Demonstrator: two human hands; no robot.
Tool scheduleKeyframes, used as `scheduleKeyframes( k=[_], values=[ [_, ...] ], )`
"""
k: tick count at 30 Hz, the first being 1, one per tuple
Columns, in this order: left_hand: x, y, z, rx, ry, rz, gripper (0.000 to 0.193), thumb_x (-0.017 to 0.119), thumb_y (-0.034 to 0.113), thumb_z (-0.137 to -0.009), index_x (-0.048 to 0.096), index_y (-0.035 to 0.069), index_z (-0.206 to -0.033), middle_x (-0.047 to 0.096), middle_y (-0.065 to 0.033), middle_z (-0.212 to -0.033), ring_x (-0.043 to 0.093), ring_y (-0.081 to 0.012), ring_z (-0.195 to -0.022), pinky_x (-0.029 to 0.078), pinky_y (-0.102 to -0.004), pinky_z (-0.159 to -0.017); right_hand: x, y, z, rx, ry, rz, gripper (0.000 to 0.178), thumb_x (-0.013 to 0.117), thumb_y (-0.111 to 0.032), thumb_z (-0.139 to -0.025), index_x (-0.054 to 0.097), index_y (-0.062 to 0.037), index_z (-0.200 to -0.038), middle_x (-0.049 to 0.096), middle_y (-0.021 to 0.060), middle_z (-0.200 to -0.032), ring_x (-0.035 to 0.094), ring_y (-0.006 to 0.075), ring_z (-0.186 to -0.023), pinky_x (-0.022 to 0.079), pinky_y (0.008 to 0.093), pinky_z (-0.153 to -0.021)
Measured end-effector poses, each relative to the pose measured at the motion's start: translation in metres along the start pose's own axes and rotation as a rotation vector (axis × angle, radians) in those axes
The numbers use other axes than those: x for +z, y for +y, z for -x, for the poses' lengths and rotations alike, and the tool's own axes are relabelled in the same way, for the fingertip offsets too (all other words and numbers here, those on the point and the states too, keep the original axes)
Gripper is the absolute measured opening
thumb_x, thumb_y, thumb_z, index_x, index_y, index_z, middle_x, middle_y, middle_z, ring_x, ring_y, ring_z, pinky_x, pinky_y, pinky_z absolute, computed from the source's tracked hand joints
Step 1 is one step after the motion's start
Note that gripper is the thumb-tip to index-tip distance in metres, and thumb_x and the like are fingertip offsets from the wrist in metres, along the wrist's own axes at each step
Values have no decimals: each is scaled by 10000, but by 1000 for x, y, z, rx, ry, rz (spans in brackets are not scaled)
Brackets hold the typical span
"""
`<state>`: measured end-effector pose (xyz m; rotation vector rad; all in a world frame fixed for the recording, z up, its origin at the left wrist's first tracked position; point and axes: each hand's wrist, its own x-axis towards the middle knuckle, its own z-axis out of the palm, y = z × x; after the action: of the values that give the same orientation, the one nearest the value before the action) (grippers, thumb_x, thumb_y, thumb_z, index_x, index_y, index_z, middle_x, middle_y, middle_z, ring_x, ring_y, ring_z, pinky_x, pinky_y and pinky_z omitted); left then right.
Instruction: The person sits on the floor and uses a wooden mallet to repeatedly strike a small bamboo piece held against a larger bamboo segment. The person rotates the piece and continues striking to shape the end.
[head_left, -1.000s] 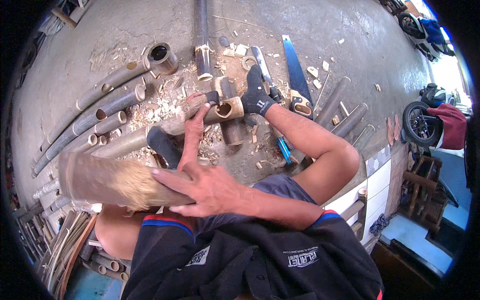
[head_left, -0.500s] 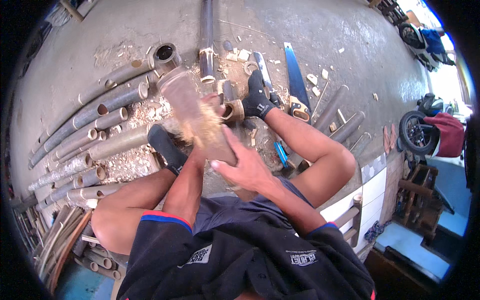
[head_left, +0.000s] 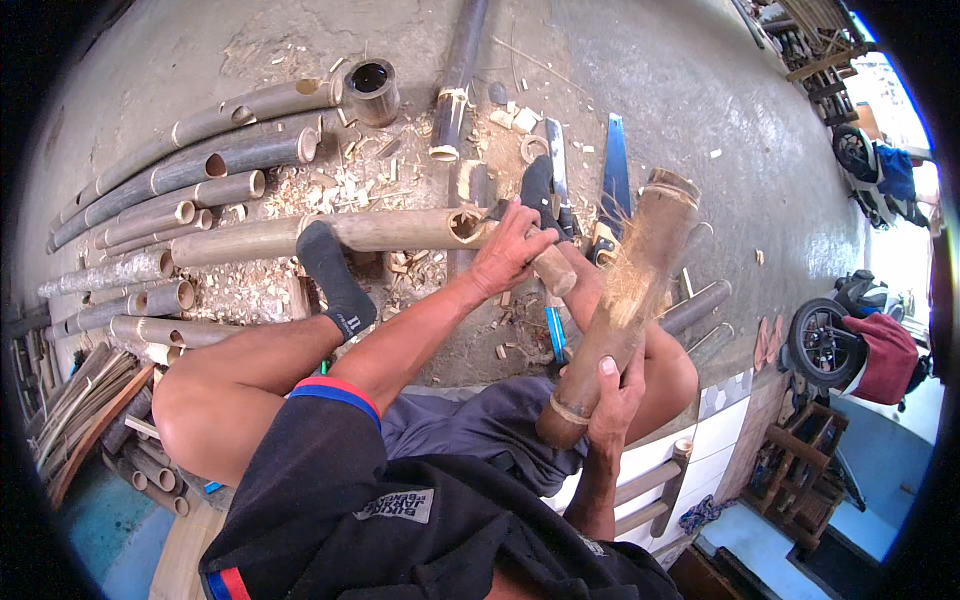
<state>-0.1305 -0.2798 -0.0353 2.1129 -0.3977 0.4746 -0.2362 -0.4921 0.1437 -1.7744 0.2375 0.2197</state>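
Observation:
My left hand (head_left: 515, 250) is closed round the thick wooden handle of a chisel (head_left: 553, 270). Its dark metal part shows beside the fingers, at the holed end of a long bamboo pole (head_left: 390, 230); the tip is hidden. My left sock-covered foot (head_left: 330, 275) rests on that pole. In my right hand (head_left: 615, 400) is a stout bamboo mallet (head_left: 645, 240), gripped near its lower end and tilted up to the right. The mallet's middle is frayed into pale fibres. It is raised over my right leg, apart from the chisel.
Several bamboo poles (head_left: 230, 190) with cut holes lie to the left. A handsaw (head_left: 615, 165) and a long blade (head_left: 557, 165) lie beyond my right foot (head_left: 537, 185). Wood chips (head_left: 300, 195) cover the floor. A short bamboo cup (head_left: 372, 92) stands at the back. Motorbikes stand at the right.
The mallet has swung from over the pole to the right, held by my right hand. My left hand, earlier partly hidden behind it, now shows with the chisel. The view has shifted slightly.

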Motion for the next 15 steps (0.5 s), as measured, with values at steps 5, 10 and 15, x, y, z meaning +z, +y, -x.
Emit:
scheduleKeyframes(
  k=[5, 10, 15],
  values=[
    [3, -20, 5, -41, 2, -37, 703, 765, -48, -615, 560, 138, -1261, 460, -179, -1197, 484, -460, -1215, 308, -597, -1203, 8, 4, -8, -74, -19, 1, 890, 683, -340, -908, 281, 94, -1573, 482, 209, -1489, 491, 295, -1345, 369, 386, -1148],
    [12, -19, 8, -70, 32, -91, 704, 769, -52, -610, 550, 138, -1252, 460, -180, -1198, 486, -466, -1218, 302, -606, -1214, 21, 28, -17, -187, 74, -8, 930, 700, -412, -891, 296, 91, -1562, 490, 215, -1466, 513, 302, -1314, 404, 407, -1116],
    [11, -26, 13, -86, 108, -104, 606, 771, -25, -666, 561, 142, -1209, 476, -183, -1174, 513, -450, -1163, 362, -628, -1160, 23, 31, -18, -246, 90, -97, 843, 646, -400, -910, 281, 48, -1524, 594, 224, -1159, 659, 328, -969, 564, 453, -837]
  ],
)
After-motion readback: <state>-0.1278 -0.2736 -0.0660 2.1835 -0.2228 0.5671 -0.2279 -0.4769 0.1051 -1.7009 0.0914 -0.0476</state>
